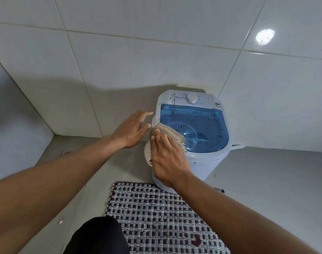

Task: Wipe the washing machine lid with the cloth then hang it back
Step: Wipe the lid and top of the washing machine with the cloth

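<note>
My right hand (165, 154) presses the cloth (168, 134) flat on the lid's (198, 129) near-left corner, fingers extended over it; my left hand (132, 129) hovers beside, released. Unpinched, the cloth could slip off the edge, I think.

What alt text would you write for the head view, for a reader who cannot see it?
A person's right hand presses a beige cloth flat on the near corner of a small washing machine's blue lid, which is speckled with dark spots. The left hand hovers open beside the machine, and a checked mat lies on the floor in front.
</note>
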